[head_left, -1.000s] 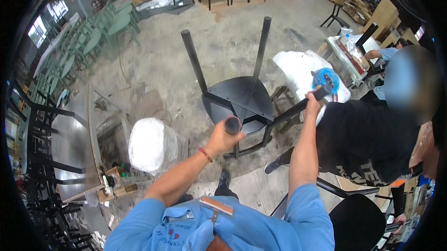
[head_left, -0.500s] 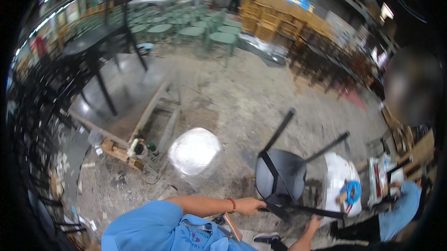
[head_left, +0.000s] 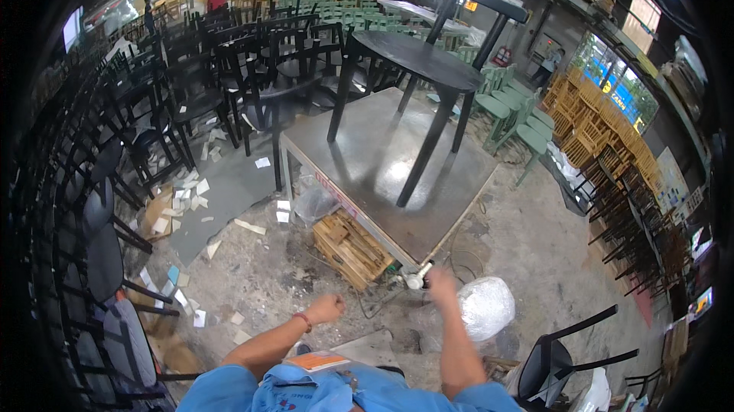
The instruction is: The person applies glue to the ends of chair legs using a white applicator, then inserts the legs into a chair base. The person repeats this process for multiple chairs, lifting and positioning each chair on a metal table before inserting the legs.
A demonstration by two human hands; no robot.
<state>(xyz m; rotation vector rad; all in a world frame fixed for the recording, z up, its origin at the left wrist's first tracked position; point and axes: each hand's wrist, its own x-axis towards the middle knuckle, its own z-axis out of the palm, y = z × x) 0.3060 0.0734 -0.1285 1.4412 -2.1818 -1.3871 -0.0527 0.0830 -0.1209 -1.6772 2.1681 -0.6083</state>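
Observation:
My left hand (head_left: 327, 308), a red bracelet at its wrist, hangs in front of my body with its fingers curled in and nothing seen in them. My right hand (head_left: 442, 286) is smeared by motion beside the near corner of a metal-topped table (head_left: 474, 175), close to a white fitting (head_left: 415, 280) there; its grip cannot be made out. On the table stands a black chair (head_left: 428, 60), upright on its legs. Another black chair (head_left: 544, 370) lies tipped over at the lower right, its legs pointing right. Neither hand touches a chair.
A plastic-wrapped round bundle (head_left: 488, 309) rests on the floor right of my right arm. Under the table edge sits a wooden crate (head_left: 353, 247). Paper scraps (head_left: 187, 201) litter the floor at left. Rows of black chairs (head_left: 195, 98) and green chairs (head_left: 535, 136) stand around.
Both hands have let go of the tipped black chair, which now lies at the lower right. My view has swung left toward the table, and my right hand has moved to its corner.

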